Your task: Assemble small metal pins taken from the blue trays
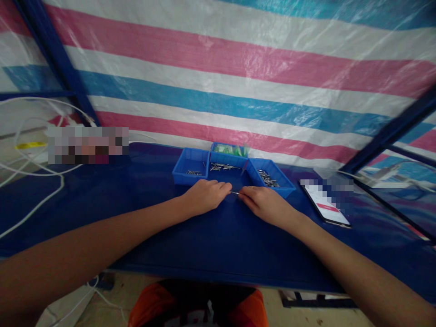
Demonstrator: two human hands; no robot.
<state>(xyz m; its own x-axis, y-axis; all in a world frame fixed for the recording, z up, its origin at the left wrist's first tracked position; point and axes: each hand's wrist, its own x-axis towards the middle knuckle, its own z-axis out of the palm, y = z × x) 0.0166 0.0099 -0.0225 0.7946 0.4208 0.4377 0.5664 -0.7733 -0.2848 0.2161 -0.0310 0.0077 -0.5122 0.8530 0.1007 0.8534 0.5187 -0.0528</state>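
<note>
Between my two hands runs a thin, silvery metal rod (235, 193), too small to tell its exact kind. The fingers of my left hand (208, 196) pinch its left end, and those of my right hand (261, 202) pinch the right end. Just beyond them, a loose pile of similar small metal pieces (221, 167) lies on the blue table. A blue bin (190, 159) behind my left hand holds a few such pieces; another blue bin (284, 184) behind my right hand holds more. At the back, a third blue bin (228, 158) contains green and clear plastic items.
A phone (325, 204) with a lit screen lies on the blue table (218, 245) to the right. White cables (51, 200) run along the left side. A striped plastic sheet (231, 100) hangs behind, between blue metal frame posts (402, 122).
</note>
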